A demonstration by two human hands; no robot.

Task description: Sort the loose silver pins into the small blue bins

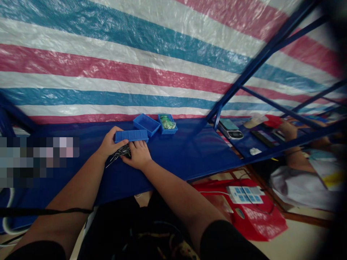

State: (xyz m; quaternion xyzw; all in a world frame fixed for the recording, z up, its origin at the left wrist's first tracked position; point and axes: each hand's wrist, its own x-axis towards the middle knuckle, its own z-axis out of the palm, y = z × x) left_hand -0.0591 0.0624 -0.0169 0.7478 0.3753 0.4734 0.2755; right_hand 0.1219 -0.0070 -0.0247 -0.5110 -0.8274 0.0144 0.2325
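Observation:
My left hand [110, 143] grips the left end of a blue plastic bin [131, 135], which is tipped on its side so that its ribbed face shows. Beneath and in front of the bin lies a pile of thin metal pieces [117, 153] on the blue table [173, 155]. My right hand [138, 154] rests at the right side of this pile, its fingertips at the bin's lower edge and its thumb against the pieces. Whether its fingers hold any pieces is hidden.
Behind the tipped bin stand an empty blue bin [148, 124] and another with green packets [167, 122]. Blue frame bars [230, 92] rise at the right. Beyond them are a scale [231, 129] and another person's arm [294, 153]. A red bag [255, 216] lies below.

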